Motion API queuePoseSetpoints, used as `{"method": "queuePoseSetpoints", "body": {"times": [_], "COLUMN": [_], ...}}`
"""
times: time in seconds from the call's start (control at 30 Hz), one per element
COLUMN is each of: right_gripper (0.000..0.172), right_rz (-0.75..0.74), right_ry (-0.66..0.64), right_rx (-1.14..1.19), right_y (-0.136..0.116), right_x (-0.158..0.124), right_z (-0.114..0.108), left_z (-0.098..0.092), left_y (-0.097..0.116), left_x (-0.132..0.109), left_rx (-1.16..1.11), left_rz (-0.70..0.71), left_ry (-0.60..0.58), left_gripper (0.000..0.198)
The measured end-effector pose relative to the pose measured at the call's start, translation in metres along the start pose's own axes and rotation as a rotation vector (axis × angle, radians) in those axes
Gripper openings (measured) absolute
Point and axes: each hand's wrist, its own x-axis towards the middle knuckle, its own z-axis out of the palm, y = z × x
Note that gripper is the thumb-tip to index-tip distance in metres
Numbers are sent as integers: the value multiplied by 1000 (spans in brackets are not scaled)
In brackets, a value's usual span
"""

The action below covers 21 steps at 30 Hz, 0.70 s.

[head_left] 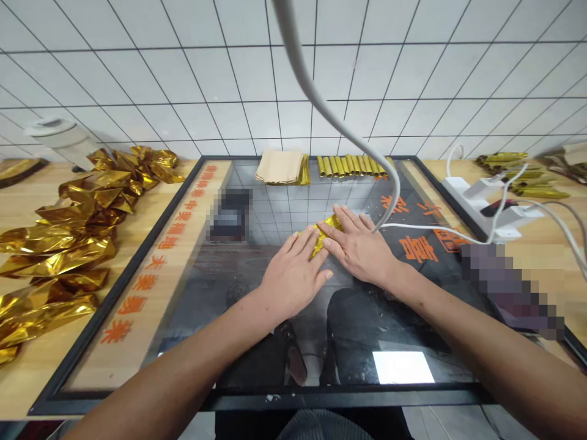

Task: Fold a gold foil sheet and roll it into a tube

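Observation:
A small piece of shiny gold foil paper (318, 245) lies on the glass top (202, 299), mostly covered by my hands. My left hand (293, 276) rests over its left side, palm down with the fingers stretched out and the thumb apart. Over the right side lies my right hand (362, 249), also flat, its fingers extended forward and the thumb pointing toward the left fingers. Whether the foil is folded or rolled beneath them I cannot tell. Behind the hands, a stack of tan, foil-backed sheets (280, 166) sits near a row of gold rolls (353, 166).
Crumpled gold foil (92, 214) spreads along the wooden table at left, near a white bottle (59, 137). A white power strip (477, 205) with cables stands at right, by more gold rolls (518, 174). A thick grey cable (316, 98) hangs down in front.

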Motion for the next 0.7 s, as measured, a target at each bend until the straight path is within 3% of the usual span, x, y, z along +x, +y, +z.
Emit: {"method": "queuePoseSetpoints", "body": {"times": [0.37, 0.7], "right_gripper": [55, 59], "right_rz": [31, 117], "right_ry": [87, 103], "right_rx": [-60, -86], "right_y": [21, 40], "right_x": [2, 1], "right_z": [22, 24], "left_z": [-4, -7], "left_y": [2, 2], "left_x": [2, 3], "left_rx": [-49, -44], "left_rz": [-17, -19], "left_ry": [-84, -117], "left_gripper": [66, 64]}}
